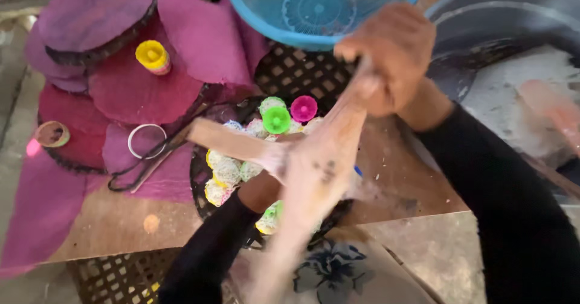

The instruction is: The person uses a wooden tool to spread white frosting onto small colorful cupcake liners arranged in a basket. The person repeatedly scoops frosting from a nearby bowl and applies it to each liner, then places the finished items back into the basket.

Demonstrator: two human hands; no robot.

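My right hand (389, 56) is closed around the upper end of a pale, blurred strip of soft material (317, 171), which stretches down towards the bottom of the frame. My left hand (261, 189) is mostly hidden behind that strip and seems to grip its middle, where a side flap (226, 141) sticks out to the left. Both arms are in black sleeves. Under the hands, a black woven tray (199, 177) holds several small cups, among them a green one (276, 119) and a pink one (303, 107).
A blue plastic basket (314, 8) stands at the top. A grey basin (507, 26) with pale contents is at the right. Purple round sheets (199, 38) cover the left, with a yellow cup (152, 56) and a metal ring (147, 141) on them.
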